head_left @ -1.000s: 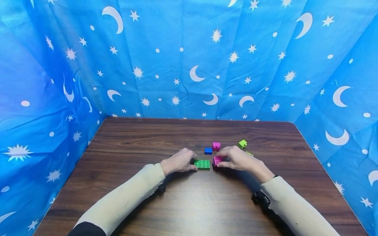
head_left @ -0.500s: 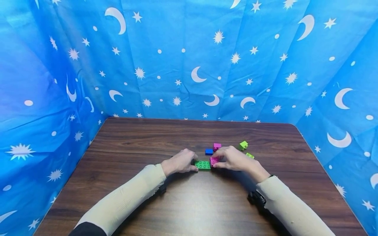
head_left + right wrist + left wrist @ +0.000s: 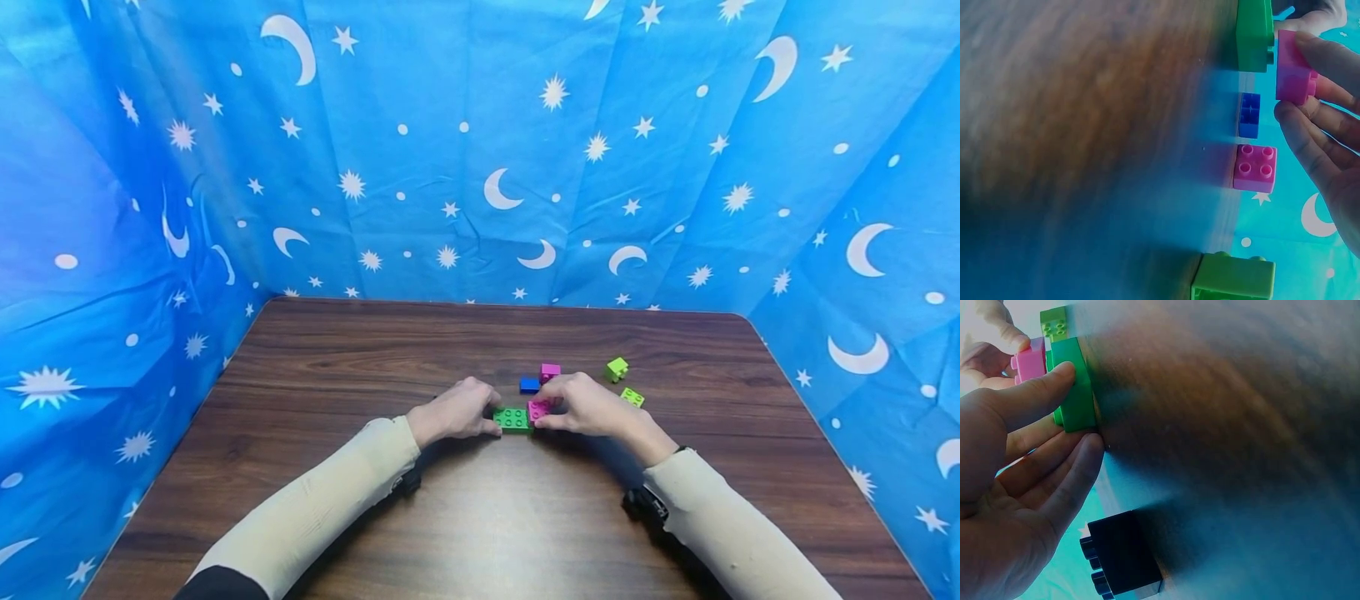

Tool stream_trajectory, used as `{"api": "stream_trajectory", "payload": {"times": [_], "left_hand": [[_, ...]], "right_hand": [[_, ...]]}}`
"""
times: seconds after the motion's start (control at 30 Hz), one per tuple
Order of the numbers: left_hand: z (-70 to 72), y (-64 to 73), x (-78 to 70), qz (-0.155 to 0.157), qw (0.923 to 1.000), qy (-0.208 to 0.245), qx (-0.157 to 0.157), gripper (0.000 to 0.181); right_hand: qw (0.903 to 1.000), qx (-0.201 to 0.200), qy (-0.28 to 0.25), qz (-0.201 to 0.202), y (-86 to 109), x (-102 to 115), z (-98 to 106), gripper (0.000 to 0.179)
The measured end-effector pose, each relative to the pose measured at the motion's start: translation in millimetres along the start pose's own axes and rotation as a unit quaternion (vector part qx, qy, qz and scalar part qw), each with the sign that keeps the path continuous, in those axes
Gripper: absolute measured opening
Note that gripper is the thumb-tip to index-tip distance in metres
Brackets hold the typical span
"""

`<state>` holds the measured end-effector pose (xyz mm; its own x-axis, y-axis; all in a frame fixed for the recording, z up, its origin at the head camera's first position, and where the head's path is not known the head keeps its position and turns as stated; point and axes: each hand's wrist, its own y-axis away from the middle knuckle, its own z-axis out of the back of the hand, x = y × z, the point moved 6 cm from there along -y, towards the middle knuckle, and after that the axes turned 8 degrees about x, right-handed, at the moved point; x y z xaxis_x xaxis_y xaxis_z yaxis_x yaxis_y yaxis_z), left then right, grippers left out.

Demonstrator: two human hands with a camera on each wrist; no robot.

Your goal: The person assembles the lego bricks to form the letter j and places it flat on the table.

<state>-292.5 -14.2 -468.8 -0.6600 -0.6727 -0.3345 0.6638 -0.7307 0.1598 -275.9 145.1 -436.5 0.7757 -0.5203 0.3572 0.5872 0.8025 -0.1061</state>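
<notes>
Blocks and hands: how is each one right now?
Green block: studs up.
Nearer pink block: studs up, over green's right end.
Left hand: gripping green.
Right hand: pinching nearer pink.
Farther pink block: on its side.
Blue block: not held.
Black block: studs up.
Farther lime block: on its side.
Nearer lime block: not held.

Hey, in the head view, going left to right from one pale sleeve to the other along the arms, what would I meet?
Left sleeve, left hand, green brick, held pink brick, right hand, right sleeve.
</notes>
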Motion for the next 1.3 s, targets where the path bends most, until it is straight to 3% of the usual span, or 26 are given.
{"api": "stream_trajectory", "payload": {"times": [0.73, 1.3], "left_hand": [[-0.2, -0.9, 0.5, 0.012, 0.9999, 0.002, 0.012, 0.027], [-0.4, -0.9, 0.2, 0.007, 1.0000, -0.001, 0.007, 0.025]], "right_hand": [[0.9997, 0.017, -0.013, -0.012, -5.7, -1.8, -5.6, 0.020], [0.9973, 0.039, -0.038, -0.049, -7.8, -3.5, -6.9, 0.020]]}}
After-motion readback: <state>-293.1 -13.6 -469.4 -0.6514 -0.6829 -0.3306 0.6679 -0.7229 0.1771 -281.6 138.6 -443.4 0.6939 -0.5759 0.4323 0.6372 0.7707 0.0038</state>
